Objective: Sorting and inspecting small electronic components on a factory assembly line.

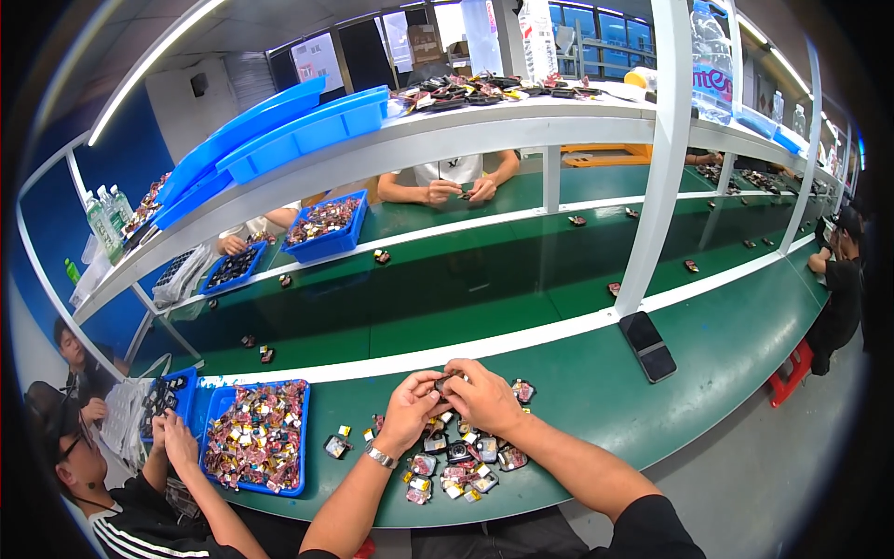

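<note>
Both hands, left (410, 410) and right (484, 396), grip clamped on one small dark part (445, 380).

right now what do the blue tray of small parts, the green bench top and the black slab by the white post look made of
Blue rectangular tray: likely moulded plastic, with an even saturated colour and a thick rounded rim. Green bench top: a smooth mat or laminate, with a soft sheen and light streaks. Flat black slab: probably a glass-fronted phone, glossy, with a bright reflection on its face.
</note>
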Demonstrator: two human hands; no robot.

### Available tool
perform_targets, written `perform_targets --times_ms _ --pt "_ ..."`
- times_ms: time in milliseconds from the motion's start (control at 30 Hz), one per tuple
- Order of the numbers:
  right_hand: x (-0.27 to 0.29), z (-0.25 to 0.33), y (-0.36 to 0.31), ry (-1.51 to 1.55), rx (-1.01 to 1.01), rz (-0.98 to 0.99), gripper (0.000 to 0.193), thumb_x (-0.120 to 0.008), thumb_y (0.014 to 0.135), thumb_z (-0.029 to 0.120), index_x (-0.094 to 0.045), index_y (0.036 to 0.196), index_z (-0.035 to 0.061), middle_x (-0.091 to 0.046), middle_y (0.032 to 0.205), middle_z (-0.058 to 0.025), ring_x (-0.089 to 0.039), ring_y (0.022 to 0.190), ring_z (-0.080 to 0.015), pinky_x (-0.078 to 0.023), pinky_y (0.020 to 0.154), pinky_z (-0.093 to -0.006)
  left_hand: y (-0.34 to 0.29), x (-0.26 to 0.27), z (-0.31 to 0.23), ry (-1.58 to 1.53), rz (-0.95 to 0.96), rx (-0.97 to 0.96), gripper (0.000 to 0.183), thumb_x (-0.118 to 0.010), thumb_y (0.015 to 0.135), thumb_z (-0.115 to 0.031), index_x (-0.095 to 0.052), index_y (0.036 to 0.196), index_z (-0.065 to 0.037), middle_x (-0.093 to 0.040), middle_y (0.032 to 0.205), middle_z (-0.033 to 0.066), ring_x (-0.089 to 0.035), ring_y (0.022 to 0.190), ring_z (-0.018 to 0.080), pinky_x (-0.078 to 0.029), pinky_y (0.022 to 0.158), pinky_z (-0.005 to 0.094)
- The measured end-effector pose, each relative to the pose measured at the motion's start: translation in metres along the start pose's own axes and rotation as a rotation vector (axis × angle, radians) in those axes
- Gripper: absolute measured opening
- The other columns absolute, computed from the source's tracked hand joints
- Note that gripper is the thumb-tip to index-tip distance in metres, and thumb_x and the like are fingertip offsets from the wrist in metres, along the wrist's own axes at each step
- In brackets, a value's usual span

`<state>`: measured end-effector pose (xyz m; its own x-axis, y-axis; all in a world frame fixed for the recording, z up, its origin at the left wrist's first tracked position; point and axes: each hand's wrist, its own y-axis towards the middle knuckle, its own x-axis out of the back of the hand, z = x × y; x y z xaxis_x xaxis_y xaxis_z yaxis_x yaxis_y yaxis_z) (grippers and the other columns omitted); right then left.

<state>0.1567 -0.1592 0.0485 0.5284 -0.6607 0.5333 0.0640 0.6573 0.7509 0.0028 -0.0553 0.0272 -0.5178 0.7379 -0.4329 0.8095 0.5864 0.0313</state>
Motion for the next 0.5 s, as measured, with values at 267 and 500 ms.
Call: perform_targets --times_ms 267,500 --pt "-0.0003 -0.0012 -0.002 -0.015 -0.033 0.047 0.016 -0.073 0.076 0.006 -0.062 0.087 0.0068 -0.058 0.113 -0.0082 -0.064 0.095 -0.0259 -0.056 0.076 -0.0365 0.0004 -0.0001 -0.0009 0.059 -0.001 0.005 0.028 -0.047 0.098 0.003 -0.05 0.125 0.0 -0.06 0.118 0.0102 -0.063 0.109 0.0182 -0.056 0.095 0.0354" --pt "0.0 -0.0033 -0.0006 -0.014 -0.014 0.073 0.017 -0.072 0.076 0.006 -0.062 0.09 0.0059 -0.057 0.121 -0.0114 -0.062 0.101 -0.0271 -0.055 0.08 -0.0388 0.0009 0.0002 0.0002 0.082 -0.008 0.004 0.027 -0.047 0.098 0.004 -0.05 0.125 0.001 -0.06 0.12 0.0114 -0.063 0.11 0.019 -0.057 0.095 0.0362"
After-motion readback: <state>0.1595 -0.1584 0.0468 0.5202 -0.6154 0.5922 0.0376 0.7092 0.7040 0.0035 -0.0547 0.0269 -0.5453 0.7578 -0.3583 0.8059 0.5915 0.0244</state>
